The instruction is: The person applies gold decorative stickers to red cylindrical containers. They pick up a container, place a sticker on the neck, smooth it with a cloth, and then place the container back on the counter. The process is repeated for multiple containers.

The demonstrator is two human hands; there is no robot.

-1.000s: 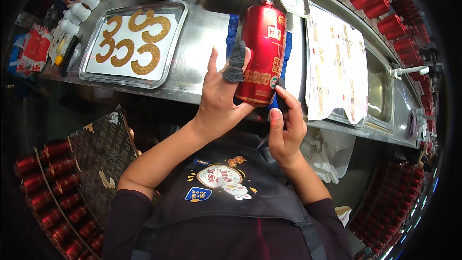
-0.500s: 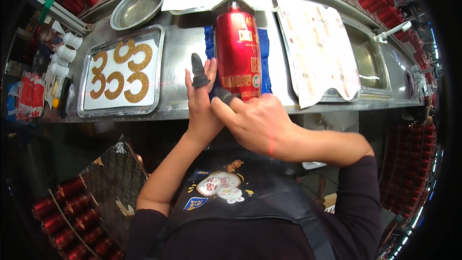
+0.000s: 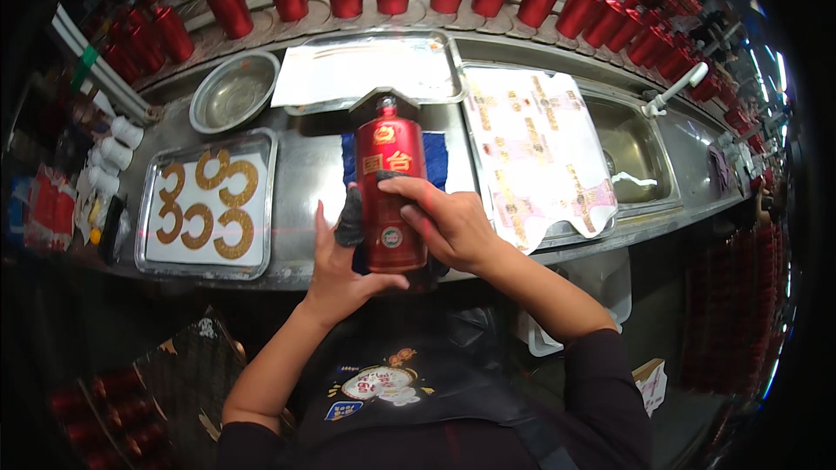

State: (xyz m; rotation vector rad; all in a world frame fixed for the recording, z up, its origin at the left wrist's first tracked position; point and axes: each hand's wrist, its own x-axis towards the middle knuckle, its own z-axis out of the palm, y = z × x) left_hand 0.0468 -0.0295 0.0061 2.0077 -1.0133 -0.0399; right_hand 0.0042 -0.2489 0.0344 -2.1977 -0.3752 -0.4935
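The red bottle (image 3: 389,200) lies on a blue cloth (image 3: 435,157) at the front of the steel counter (image 3: 305,174); its lower end is hidden behind both hands. The left hand (image 3: 335,265) cups it from below, fingers spread, one fingertip dark-covered. The right hand (image 3: 448,226) presses closed fingers across its label. Left of the bottle sits a tray of gold rings (image 3: 209,209); right, printed sheets (image 3: 540,152).

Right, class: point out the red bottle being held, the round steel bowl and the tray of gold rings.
Red bottle (image 3: 389,196), head view: mid body.
Round steel bowl (image 3: 202,117), head view: left rim.
Tray of gold rings (image 3: 261,209), head view: right rim.
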